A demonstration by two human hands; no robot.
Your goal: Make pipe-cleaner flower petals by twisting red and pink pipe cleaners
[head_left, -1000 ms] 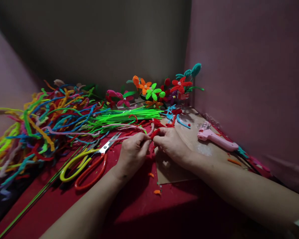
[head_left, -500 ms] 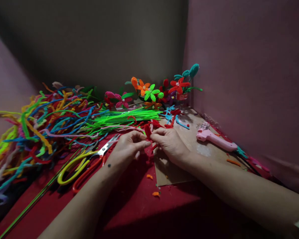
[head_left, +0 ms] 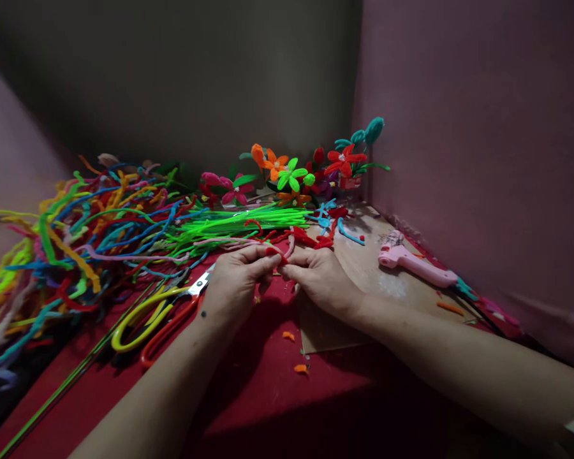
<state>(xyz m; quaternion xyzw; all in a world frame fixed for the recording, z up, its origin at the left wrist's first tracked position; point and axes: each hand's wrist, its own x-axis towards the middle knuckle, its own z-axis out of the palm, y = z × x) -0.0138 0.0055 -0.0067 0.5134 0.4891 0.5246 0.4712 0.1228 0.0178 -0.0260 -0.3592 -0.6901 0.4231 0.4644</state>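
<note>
"Red fuzzy piece (head_left: 282, 257): where is it?"

"Between the fingertips (head_left: 270, 261): the left hand (head_left: 232, 277) pinches it, thumb to forefinger, and the right hand (head_left: 325, 280) grips its other end."

"And the scissors (head_left: 199, 285)?"

"Just left of the left hand's fingers."

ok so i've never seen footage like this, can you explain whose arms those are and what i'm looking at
There's no machine here: a person's bare left hand and right hand are at work, seen by one camera worn on that person's head, looking forward and down. Their fingertips meet at a small red fuzzy piece, pinched between them. On the red surface lie scissors, a heap of colourful fuzzy strips and a bright green bundle. A pink tool, perhaps a glue gun, rests on a tan board. Fuzzy flowers stand behind.
</note>
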